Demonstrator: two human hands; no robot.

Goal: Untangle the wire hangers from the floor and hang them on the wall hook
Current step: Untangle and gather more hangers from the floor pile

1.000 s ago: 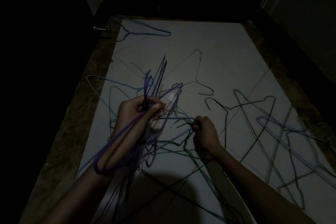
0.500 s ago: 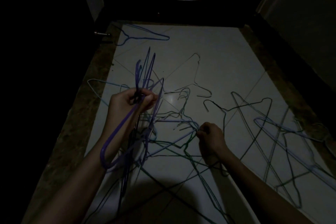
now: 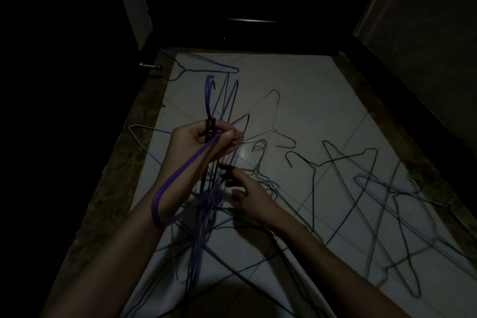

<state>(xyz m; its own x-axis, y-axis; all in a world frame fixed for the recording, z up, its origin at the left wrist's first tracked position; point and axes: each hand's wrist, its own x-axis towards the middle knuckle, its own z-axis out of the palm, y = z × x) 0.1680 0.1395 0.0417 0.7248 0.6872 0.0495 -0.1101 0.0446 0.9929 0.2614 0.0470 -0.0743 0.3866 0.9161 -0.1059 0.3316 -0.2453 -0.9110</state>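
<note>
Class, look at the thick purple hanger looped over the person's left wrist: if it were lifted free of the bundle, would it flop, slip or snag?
The purple hanger probably stays stiff: its loop holds a smooth curve around the wrist. It looks glossy, so it may slide in the left hand. It will likely snag, since thin wire hangers cross it below the hand.

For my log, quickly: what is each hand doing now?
Left hand: grips a bundle of hangers by the necks.
Right hand: open, fingers extended toward the bundle, holding nothing.

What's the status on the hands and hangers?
Left hand grips bunch of purple and dark wire hangers. Right hand open, reaching into it. Tangled wire hangers on white tiled floor.
</note>
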